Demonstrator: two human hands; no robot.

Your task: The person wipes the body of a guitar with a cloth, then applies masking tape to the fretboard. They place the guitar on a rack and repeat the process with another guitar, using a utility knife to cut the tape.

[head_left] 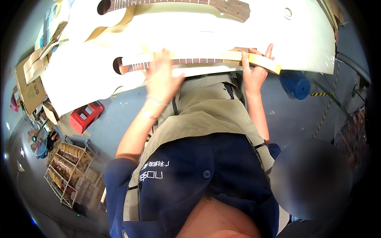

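A pale guitar lies across the table in front of me, its soundhole (118,65) at the left and its fretted neck (198,61) running right. Along the upper edge of the fretboard stretches a strip of pale yellow tape (206,55). It leads to a tape roll (274,66), which my right hand (255,75) holds by the headstock end, fingers around it and one pointing up. My left hand (162,75) lies flat over the strip and fretboard near the body, fingers stretched out and slightly blurred. Strong light washes out the guitar's body.
Farther back on the white-covered table (301,43) lies a second guitar (174,3), with a small ring (287,13) at the right. Cardboard (33,91) stands at the left. Below are a red stool (86,116), a blue drum (295,85) and a rack of curved wooden parts (67,166).
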